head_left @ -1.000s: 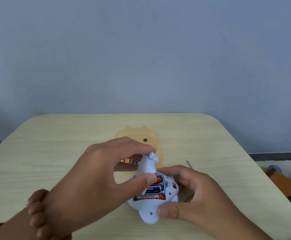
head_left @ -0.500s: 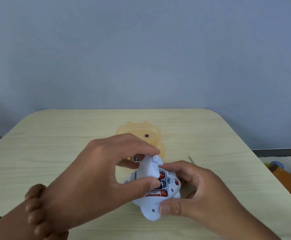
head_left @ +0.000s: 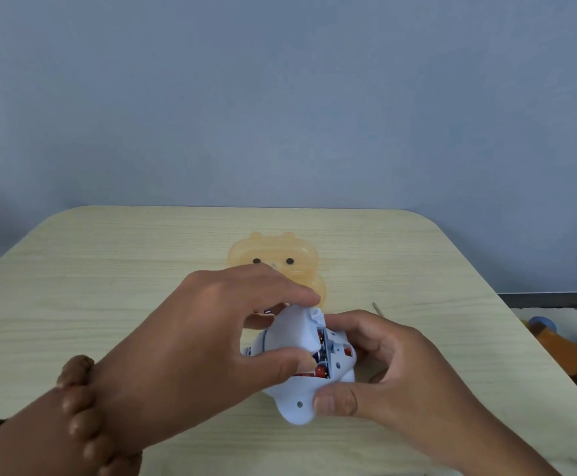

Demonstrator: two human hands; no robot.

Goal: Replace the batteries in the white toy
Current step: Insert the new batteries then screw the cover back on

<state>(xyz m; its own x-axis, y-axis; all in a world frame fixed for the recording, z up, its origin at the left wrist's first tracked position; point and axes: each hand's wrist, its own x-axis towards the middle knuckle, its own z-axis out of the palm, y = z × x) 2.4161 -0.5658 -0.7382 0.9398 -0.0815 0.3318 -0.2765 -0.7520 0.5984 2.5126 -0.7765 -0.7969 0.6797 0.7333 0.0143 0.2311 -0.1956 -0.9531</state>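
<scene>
Holding the white toy (head_left: pixel 300 400) over the near middle of the table (head_left: pixel 108 269), the right hand (head_left: pixel 393 376) grips its lower right side, thumb pressed on the rounded bottom end beside a small screw hole and fingers curled around the far side. The toy lies with its underside up, and its battery bay is open: red-ended batteries (head_left: pixel 318 367) sit in a row inside, partly hidden by the other hand.

The left hand (head_left: pixel 191 352) comes in from the left and pinches the white battery cover (head_left: pixel 293 333) between thumb and forefinger. The cover is tilted up over the left part of the bay, its right edge lifted clear so the batteries show beneath it; its top tab sits just under the forefinger tip. A string of brown beads (head_left: pixel 77 417) circles the left wrist.

Behind the hands, a see-through orange bear-shaped case (head_left: pixel 273 252) lies flat on the table, two dark dots on its face; its near end is covered by the left hand. A little patch of red, white and blue shows under the left fingers, too small to tell what it is. A thin metal rod (head_left: pixel 378 308) lies on the table just beyond the right hand's knuckles. Past the table's right edge, coloured toys (head_left: pixel 568 345) lie on the floor, among them a blue spiky ball.
</scene>
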